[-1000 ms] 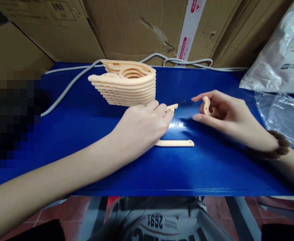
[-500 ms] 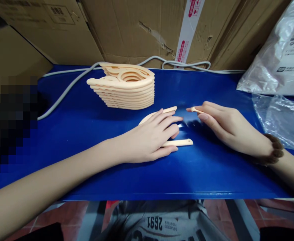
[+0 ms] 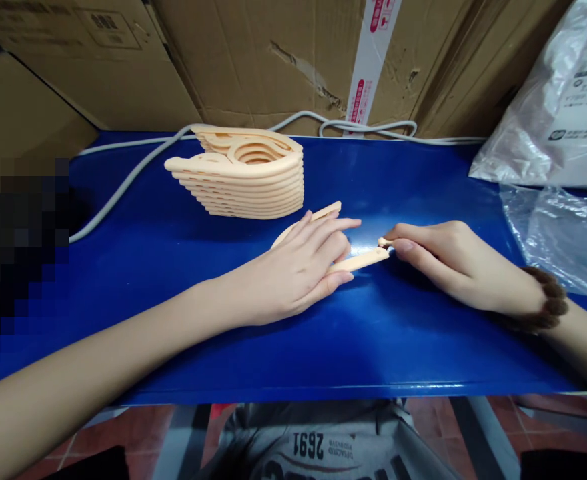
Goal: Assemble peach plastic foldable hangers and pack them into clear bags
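Note:
My left hand (image 3: 298, 267) lies over a cream plastic piece with two arms (image 3: 361, 261), which looks like a hanger body. Its fingers and thumb hold the piece from above and hide its middle. One arm, with a small hole at its tip, points right; the other arm's end shows beyond the fingers. My right hand (image 3: 438, 257) pinches a thin cream plastic rod (image 3: 384, 242) with a knobbed end. That knob is right at the holed tip; whether they touch I cannot tell. A stack of matching cream pieces (image 3: 253, 190) stands behind my left hand.
The blue tabletop (image 3: 293, 353) bears everything. Grey cable (image 3: 133, 193) runs along its back and left side. Cardboard boxes (image 3: 253, 60) stand behind. Clear plastic packaging (image 3: 568, 233) and a white plastic bag (image 3: 538, 127) lie at the right.
The near arm of the held piece has tilted up towards my right hand. My right hand has come down slightly, bringing the rod's knob to the arm's holed tip.

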### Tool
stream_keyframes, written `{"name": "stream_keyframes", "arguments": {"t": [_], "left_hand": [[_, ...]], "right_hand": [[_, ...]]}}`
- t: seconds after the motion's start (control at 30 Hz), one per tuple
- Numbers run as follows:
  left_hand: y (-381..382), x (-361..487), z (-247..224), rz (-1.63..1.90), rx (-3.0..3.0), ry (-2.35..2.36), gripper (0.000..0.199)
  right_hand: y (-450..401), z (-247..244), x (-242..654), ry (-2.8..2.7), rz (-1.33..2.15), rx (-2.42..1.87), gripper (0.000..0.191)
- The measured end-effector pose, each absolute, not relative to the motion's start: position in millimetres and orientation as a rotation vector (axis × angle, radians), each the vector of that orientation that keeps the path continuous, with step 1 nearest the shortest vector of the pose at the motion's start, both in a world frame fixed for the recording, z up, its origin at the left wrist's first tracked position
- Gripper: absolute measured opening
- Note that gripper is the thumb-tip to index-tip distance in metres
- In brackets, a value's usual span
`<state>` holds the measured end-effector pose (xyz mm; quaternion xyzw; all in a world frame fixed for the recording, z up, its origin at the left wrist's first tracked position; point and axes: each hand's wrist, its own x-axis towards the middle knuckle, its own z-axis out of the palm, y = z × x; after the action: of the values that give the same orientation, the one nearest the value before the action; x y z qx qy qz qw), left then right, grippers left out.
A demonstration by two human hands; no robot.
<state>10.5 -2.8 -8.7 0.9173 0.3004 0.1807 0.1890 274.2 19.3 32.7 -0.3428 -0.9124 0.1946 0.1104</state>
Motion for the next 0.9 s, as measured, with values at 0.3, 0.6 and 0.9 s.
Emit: {"name": "stream_keyframes", "arguments": {"t": [0.3, 0.6, 0.9], "left_hand": [[-1.6, 11.2, -10.9, 0.541, 2.524, 0.850, 0.014], [-0.6, 11.4, -11.7, 0.592, 2.491, 0.820, 0.014], [1.4, 10.1, -13.4, 0.565, 2.581, 0.833, 0.018]], "right_hand": [[18.9, 29.5, 272.3, -2.677, 0.640, -0.937, 0.032], [21.1, 25.3, 271.8, -2.642, 0.664, -0.949, 0.030], [20.5, 15.9, 275.0, -2.697, 0.307, -0.824, 0.030]]}}
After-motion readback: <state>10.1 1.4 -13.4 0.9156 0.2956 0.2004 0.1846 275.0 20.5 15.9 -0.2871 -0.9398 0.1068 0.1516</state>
